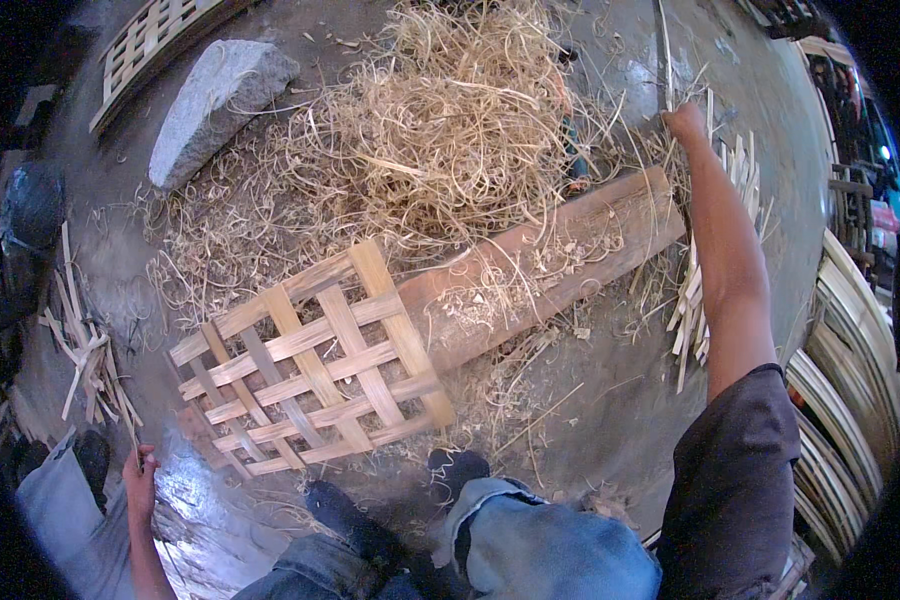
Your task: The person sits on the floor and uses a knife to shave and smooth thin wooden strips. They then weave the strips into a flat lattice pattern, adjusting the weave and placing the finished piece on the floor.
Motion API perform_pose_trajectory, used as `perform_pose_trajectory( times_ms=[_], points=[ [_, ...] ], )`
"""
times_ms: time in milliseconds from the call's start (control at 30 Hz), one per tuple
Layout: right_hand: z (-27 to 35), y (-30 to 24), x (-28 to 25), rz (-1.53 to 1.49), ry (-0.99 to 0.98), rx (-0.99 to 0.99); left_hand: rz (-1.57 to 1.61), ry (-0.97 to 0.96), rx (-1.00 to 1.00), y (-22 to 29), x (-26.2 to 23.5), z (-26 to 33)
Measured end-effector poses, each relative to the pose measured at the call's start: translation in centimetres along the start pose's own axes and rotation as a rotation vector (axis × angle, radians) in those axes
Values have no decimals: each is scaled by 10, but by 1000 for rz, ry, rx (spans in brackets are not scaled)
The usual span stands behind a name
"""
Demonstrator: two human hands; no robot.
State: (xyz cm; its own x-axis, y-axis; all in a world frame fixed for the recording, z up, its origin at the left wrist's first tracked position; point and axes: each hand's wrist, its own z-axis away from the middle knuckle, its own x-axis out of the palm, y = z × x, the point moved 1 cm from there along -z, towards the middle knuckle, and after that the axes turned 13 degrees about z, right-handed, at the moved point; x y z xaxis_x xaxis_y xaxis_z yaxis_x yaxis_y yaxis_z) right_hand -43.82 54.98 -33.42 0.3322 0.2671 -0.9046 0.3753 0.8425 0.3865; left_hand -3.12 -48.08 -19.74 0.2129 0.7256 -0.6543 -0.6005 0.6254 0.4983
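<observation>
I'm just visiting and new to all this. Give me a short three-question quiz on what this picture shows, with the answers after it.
1. True or false: the woven bamboo mat lies with one end on the wooden plank.
2. What is the right hand reaching to? A) the grey stone B) thin bamboo strips C) the heap of shavings
3. Fill in: the left hand is low at the picture's ____ side, near loose offcuts.

Key
1. True: its upper right end overlaps the plank.
2. B: the hand is up at the far end of the strips, and seems to grip a long one.
3. Left.
</observation>
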Motion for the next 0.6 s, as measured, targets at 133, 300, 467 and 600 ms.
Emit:
perform_pose_trajectory(
  times_ms=[133,300,467,600],
  points=[
    [-19,15,-11,187,156,83,-97,-20,27,-4,8,-7],
    [28,16,-62,-197,504,132,-185,86,165,1,-3,-13],
    [151,28,-106,-650,537,-326,-209,147,237,54,5,-35],
    [241,32,-102,-881,342,-455,-27,-187,79,79,10,-3]
  ],
)
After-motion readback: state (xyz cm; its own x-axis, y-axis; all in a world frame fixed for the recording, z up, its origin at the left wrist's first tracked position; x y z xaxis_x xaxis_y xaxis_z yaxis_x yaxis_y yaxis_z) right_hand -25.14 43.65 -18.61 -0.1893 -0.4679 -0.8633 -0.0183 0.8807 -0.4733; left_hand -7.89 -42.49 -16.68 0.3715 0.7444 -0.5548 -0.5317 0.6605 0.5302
